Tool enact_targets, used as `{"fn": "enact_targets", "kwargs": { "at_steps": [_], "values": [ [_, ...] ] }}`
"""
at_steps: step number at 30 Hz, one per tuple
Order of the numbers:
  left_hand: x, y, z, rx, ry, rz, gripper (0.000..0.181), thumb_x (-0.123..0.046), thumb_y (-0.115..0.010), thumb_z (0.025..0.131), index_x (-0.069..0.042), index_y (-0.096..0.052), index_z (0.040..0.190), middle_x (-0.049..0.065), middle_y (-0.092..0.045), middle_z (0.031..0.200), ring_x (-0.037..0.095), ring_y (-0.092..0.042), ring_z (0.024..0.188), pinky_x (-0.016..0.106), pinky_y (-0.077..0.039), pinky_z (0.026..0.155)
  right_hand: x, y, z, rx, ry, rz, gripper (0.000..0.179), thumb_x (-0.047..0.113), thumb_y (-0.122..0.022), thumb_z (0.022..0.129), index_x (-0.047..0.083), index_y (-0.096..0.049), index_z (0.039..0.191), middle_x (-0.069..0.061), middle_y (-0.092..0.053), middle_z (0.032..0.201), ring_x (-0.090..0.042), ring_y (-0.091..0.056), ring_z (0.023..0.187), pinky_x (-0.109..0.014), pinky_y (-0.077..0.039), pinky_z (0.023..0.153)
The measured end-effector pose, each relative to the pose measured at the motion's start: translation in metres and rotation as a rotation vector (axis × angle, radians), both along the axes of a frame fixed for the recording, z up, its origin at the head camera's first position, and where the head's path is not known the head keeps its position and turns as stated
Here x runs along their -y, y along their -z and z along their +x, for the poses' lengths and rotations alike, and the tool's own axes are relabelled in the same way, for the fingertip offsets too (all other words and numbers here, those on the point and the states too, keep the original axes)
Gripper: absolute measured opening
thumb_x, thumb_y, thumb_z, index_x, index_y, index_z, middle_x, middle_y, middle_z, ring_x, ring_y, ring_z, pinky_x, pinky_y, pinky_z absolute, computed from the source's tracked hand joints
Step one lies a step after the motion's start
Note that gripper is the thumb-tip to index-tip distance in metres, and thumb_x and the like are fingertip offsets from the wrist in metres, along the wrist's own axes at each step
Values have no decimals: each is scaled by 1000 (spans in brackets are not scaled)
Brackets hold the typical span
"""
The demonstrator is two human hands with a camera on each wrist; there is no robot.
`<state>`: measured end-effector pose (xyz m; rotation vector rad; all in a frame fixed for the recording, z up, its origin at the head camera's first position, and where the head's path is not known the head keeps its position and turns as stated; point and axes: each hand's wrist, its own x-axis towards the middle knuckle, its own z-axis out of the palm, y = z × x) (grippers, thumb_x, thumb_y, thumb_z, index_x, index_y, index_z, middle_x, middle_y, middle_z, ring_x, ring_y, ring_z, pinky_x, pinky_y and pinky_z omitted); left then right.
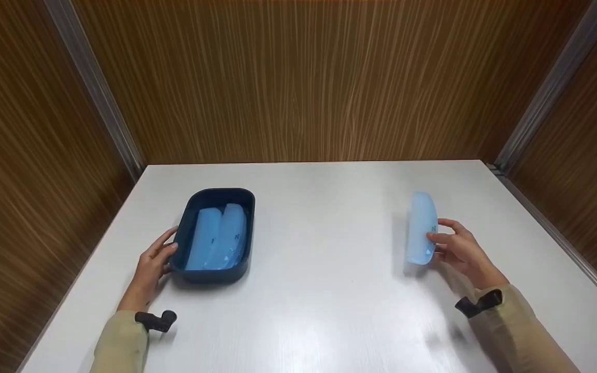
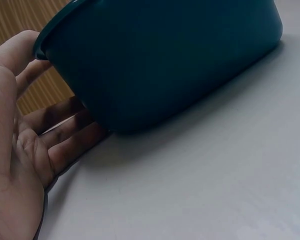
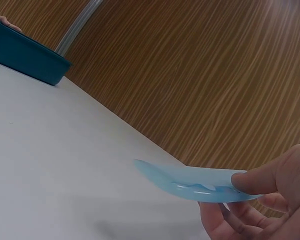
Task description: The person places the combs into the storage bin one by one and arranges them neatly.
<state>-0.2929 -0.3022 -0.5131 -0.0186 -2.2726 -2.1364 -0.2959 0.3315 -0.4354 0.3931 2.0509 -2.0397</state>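
Note:
A dark blue rounded tub (image 1: 211, 277) stands on the left side of the table. Inside it, two light-blue half-moon plastic pieces (image 1: 206, 235) lie side by side, with small dark print on them. My left hand (image 1: 148, 269) touches the tub's left side, thumb at the rim; in the left wrist view its straight fingers (image 2: 72, 142) rest against the outer wall. Over to the right, my right hand (image 1: 462, 252) pinches a similar light-blue half-moon plastic piece (image 1: 421, 228). The right wrist view shows the thumb on top of this translucent piece (image 3: 190, 182) and the fingers beneath.
The white table (image 1: 324, 269) spans the gap between the hands. Wood-grain panels enclose it at the back (image 1: 298, 83) and both sides, with grey metal strips (image 1: 104, 83) at the corners. Black bands (image 1: 156, 321) circle both wrists over the sleeves.

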Motion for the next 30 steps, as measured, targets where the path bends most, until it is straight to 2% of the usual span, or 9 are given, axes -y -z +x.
{"fn": "enact_targets", "kwargs": {
  "at_steps": [11,14,19,24,30],
  "values": [
    [0,0,0,-10,2,-16,50,-42,-51,83,-35,-35,129,12,-41,125,25,-42,110,38,-39,80,23,0,0,-29,-26,-30,66,15,-63,77,18,-21,128,-16,-34,116,-23,-55,75,-33,-45,62],
    [0,0,0,-10,-1,-24,50,-43,-50,82,-35,-35,129,12,-41,125,25,-43,110,37,-40,80,31,-1,1,-33,-39,-28,65,15,-64,77,18,-23,127,-15,-38,112,-24,-55,76,-34,-45,63],
    [-1,0,0,-15,-2,13,49,-40,-51,83,-34,-36,129,13,-43,123,24,-44,109,31,-42,77,40,-3,1,-57,-62,-56,62,14,-64,77,19,-25,125,-14,-47,106,-25,-56,77,-36,-45,65],
    [-1,1,0,-15,16,19,49,-40,-51,83,-34,-36,129,13,-42,123,25,-42,110,29,-42,77,48,-4,2,-63,-82,-77,61,14,-63,78,19,-25,125,-13,-48,104,-25,-56,76,-36,-45,64],
    [-1,1,0,-17,5,22,49,-41,-52,82,-34,-37,128,13,-43,123,25,-44,109,30,-42,77,60,-5,3,-66,-102,-78,59,13,-63,77,18,-26,124,-13,-48,105,-24,-55,74,-35,-45,63]
  ]
}}
